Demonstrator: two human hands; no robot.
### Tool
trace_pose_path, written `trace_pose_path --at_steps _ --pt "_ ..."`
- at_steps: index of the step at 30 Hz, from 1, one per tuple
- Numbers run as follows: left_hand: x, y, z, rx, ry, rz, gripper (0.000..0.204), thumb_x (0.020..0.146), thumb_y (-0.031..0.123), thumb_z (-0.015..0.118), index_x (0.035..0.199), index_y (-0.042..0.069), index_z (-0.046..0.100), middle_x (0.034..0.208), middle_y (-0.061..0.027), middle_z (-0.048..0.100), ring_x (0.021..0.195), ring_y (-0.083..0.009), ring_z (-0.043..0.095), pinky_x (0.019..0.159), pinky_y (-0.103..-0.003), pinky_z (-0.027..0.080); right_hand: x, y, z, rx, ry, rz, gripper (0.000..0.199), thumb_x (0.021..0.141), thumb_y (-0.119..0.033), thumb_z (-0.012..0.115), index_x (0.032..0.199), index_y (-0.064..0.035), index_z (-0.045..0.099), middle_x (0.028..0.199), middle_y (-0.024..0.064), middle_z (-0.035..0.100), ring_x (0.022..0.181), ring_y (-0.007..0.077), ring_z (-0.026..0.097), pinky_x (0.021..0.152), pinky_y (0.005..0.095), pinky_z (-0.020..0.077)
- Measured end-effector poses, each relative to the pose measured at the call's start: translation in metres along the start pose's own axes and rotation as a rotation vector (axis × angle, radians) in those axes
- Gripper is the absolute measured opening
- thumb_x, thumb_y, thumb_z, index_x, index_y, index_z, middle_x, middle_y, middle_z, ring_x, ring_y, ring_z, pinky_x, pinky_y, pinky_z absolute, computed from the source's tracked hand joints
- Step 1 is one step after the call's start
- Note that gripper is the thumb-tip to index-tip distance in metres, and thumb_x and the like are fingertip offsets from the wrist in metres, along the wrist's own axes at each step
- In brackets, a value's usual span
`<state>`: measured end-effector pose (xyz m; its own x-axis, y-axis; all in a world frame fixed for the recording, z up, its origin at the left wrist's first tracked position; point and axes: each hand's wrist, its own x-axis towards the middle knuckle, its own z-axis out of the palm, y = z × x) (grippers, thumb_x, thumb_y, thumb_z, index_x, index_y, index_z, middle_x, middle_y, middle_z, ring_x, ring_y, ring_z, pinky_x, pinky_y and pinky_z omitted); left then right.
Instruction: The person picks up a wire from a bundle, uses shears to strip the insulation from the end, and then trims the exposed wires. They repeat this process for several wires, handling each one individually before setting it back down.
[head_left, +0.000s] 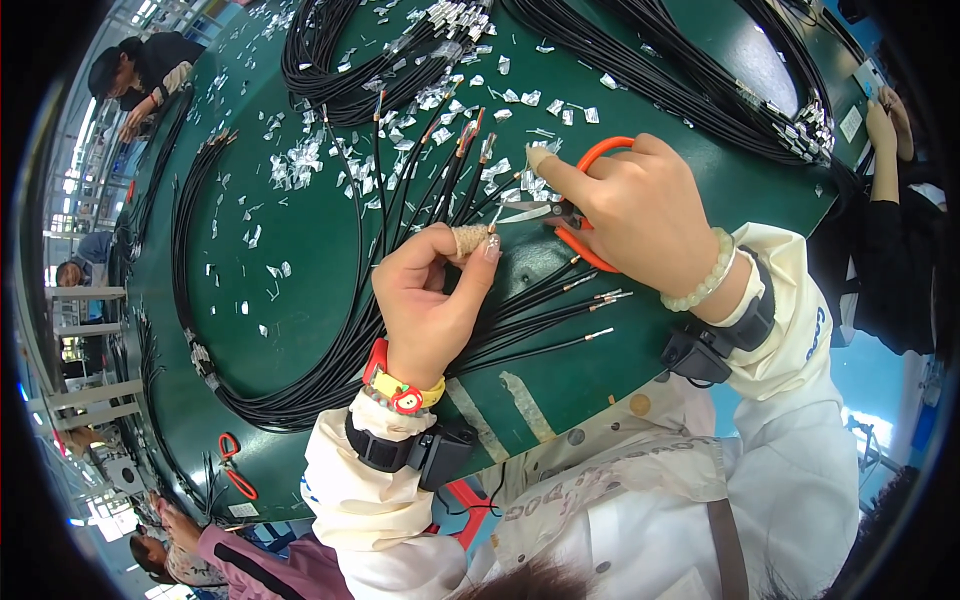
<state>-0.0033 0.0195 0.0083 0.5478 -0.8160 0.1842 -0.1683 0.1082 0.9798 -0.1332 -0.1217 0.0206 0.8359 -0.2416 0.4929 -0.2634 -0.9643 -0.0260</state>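
My left hand (433, 285) pinches the stripped end of a black cable between thumb and a forefinger wrapped in tan tape. My right hand (640, 215) grips a pair of scissors (598, 255) with orange handles; its fingertip is taped too. Their blades (528, 211) are parted and lie right beside the cable end, just above my left thumb. Black cables (330, 385) run in a bundle beneath my left hand. Several bare cable ends (465, 140) fan out beyond it, and other ends (600, 297) with foil-like tips point right, below the scissors.
Silvery foil scraps (297, 165) litter the green table (270, 340). Coiled cable bundles (330, 85) lie at the far side, with another (740, 95) at far right. A second pair of orange-handled scissors (236, 466) rests near the left edge. Other people (150, 75) work around the table.
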Motion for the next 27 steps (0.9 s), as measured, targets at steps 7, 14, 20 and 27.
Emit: trace_pose_path --at_steps 7,14,20,27 --pt "0.0018 -0.0047 -0.0029 0.035 -0.034 0.033 0.005 0.075 -0.002 0.06 0.078 -0.005 0.057 0.07 -0.0022 0.055 0.063 -0.0048 0.046 0.058 -0.018 0.038 0.0008 -0.0024 0.0048 -0.14 -0.005 -0.017 0.039 0.061 -0.011 0.062 0.099 -0.0122 0.058 0.048 0.0006 0.047 0.045 0.0164 0.049 0.054 0.0283 0.0367" --pt "0.0023 -0.0019 -0.0015 0.031 -0.005 0.024 0.005 0.076 -0.002 0.059 0.078 -0.006 0.056 0.068 -0.0007 0.054 0.061 -0.0039 0.045 0.057 -0.017 0.037 0.0012 -0.0006 0.0027 -0.144 0.038 0.0 0.038 0.062 -0.01 0.06 0.099 -0.0126 0.058 0.05 0.0004 0.048 0.047 0.0155 0.049 0.056 0.0275 0.0343" --pt "0.0023 -0.0037 -0.0037 0.041 0.005 0.026 0.005 0.076 -0.002 0.059 0.078 -0.006 0.056 0.068 -0.0003 0.053 0.06 -0.0035 0.045 0.056 -0.017 0.037 0.0018 -0.0025 0.0059 -0.147 0.054 0.002 0.038 0.062 -0.01 0.059 0.1 -0.0132 0.058 0.051 0.0003 0.048 0.047 0.0151 0.048 0.057 0.0276 0.0326" --pt "0.0039 -0.0056 -0.0035 0.037 0.001 0.054 0.005 0.077 -0.002 0.059 0.076 -0.005 0.055 0.067 0.0001 0.052 0.059 -0.0033 0.044 0.054 -0.016 0.036 0.0022 -0.0027 0.0049 -0.134 0.049 0.01 0.038 0.063 -0.01 0.059 0.101 -0.0137 0.058 0.051 0.0005 0.049 0.047 0.0156 0.049 0.057 0.028 0.0329"
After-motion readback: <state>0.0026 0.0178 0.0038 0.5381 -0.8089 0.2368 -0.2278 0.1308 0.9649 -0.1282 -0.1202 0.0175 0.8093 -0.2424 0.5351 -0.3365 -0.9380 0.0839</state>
